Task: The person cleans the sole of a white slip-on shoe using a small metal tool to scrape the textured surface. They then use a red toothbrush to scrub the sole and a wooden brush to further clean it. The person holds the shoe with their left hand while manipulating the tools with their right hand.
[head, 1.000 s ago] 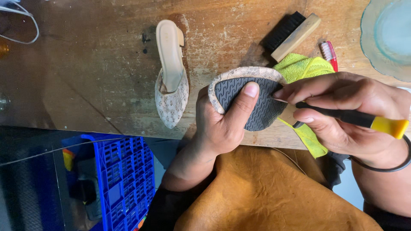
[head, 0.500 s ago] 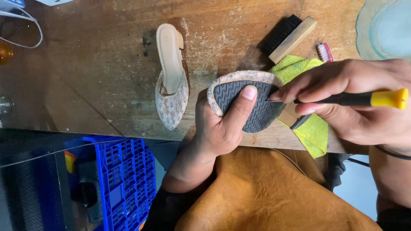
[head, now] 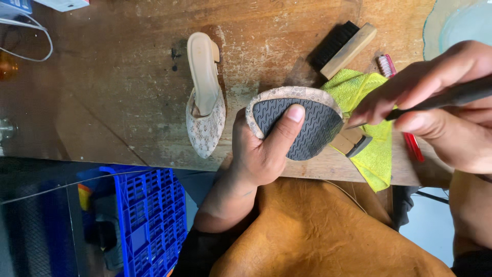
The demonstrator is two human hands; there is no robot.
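Head view, wooden workbench, seen from above.

Item in hand: a heeled shoe, turned sole-up, is resting at the near edge of the bench. Its dark grey rubber sole is showing a fine wavy tread; a band of pale, snakeskin-patterned upper is curving round the toe end. Its block heel, tan with a dark tip, is pointing right and lying over the cloth.

Left hand: it is gripping the shoe from below and the left, fingers wrapped behind the upper, thumb pressing flat across the tread.

Right hand: fingers are pinched narrow around a slim dark-handled tool, whose thin metal tip is pointing at the right rim of the sole. Whether the tip is touching the sole cannot be told.

Also lying on the bench:
- Matching shoe, upright, beige insole showing, toe pointing toward the near edge, just left of the held shoe.
- Yellow-green cloth, lying under the heel and the right hand.
- Wooden brush with black bristles, beyond the cloth.
- Red-handled toothbrush, partly hidden by the right hand.

Below the bench edge: a blue plastic crate at left; a tan leather apron is covering the lap.
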